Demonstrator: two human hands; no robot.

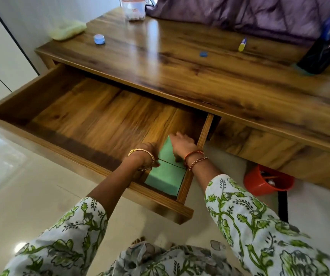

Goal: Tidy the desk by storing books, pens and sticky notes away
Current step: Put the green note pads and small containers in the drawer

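A wide wooden drawer stands pulled out from the desk. In its near right corner lies a green book, flat against the drawer's right wall. Both hands reach down onto it. My left hand grips the book's left edge, fingers curled over it. My right hand holds the book's far right end, fingers bent over the top edge. On the desk top a black pen holder with blue pens stands at the right.
On the desk lie a yellow glue stick, a small blue cap, a blue round tub, a yellow cloth and a clear jar. Purple fabric drapes at the back. An orange bin sits on the floor under the desk.
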